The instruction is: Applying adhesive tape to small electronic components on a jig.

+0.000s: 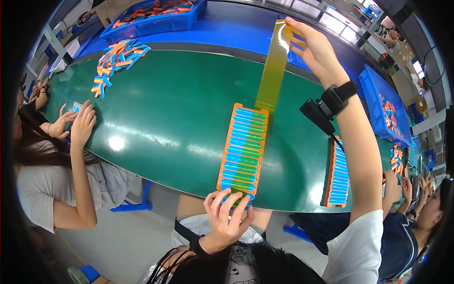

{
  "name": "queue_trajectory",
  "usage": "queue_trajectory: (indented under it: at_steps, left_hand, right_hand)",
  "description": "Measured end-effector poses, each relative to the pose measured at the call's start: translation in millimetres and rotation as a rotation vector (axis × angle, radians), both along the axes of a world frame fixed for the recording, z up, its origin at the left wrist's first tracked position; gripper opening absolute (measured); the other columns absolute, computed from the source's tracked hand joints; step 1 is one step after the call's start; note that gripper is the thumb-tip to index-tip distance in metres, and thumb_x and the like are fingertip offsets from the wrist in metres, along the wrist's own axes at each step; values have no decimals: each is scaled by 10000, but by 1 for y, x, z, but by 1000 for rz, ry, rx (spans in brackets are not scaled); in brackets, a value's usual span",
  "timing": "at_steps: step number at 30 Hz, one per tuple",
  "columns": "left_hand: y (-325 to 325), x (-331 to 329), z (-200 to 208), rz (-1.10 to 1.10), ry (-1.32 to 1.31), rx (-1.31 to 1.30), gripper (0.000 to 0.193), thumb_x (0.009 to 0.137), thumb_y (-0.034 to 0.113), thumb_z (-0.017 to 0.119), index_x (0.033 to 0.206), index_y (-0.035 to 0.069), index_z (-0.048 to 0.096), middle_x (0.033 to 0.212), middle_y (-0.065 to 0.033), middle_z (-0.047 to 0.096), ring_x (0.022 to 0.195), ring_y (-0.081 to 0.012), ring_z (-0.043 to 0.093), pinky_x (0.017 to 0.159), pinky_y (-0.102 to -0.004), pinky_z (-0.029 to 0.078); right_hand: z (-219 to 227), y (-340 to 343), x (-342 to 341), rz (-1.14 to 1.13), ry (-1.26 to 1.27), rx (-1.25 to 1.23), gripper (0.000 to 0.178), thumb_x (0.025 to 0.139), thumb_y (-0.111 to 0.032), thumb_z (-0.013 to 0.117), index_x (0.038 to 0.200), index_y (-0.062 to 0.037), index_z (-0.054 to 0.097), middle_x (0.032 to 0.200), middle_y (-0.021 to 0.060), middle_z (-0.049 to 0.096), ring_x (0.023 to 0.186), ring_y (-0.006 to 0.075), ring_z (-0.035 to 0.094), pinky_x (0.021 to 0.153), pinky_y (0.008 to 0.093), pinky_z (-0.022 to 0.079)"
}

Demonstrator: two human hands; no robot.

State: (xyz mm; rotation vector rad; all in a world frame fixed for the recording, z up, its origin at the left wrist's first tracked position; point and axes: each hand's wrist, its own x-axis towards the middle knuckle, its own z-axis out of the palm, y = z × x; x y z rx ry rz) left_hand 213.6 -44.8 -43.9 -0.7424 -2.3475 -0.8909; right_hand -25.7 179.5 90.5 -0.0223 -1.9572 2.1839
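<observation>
Pinching the raised end of amber tape [273, 66] between thumb and fingers of the right hand [314, 47]. Drawn down from there to an orange tray [225, 156] on the green bench [179, 109], tinting green the right part of its blue bars [239, 157]. Resting the left hand [226, 217], fingers parted, on the tray's near end; cannot tell whether clamped there. Wearing a pale shirt [354, 246] with a printed drawing [235, 271]; too small to tell whether lettered.
</observation>
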Motion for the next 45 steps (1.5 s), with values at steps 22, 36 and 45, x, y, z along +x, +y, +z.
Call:
queue_trajectory:
  at_steps: [22,36,45]
  left_hand:
    - [0,5,-1,69,-100,19,432,544,63,728,954,13,601,1010,-99,552,976,-268,528,789,-328,380]
    - [0,5,2,91,-103,-29,439,535,67,725,956,28,605,1026,-86,577,981,-248,537,781,-308,366]
    - [1,6,4,113,-98,-68,444,544,71,712,972,30,599,1026,-73,578,981,-245,535,767,-317,357]
  right_hand:
    - [-47,6,-25,67,-122,78,283,770,-294,626,943,-71,612,972,29,529,930,160,428,806,279,368]
    - [-56,9,-29,66,-138,142,288,767,-302,635,946,-78,603,945,4,505,898,126,434,793,253,387]
    - [-66,8,-36,59,-183,156,276,787,-304,611,963,-91,609,955,-7,535,915,127,435,830,254,367]
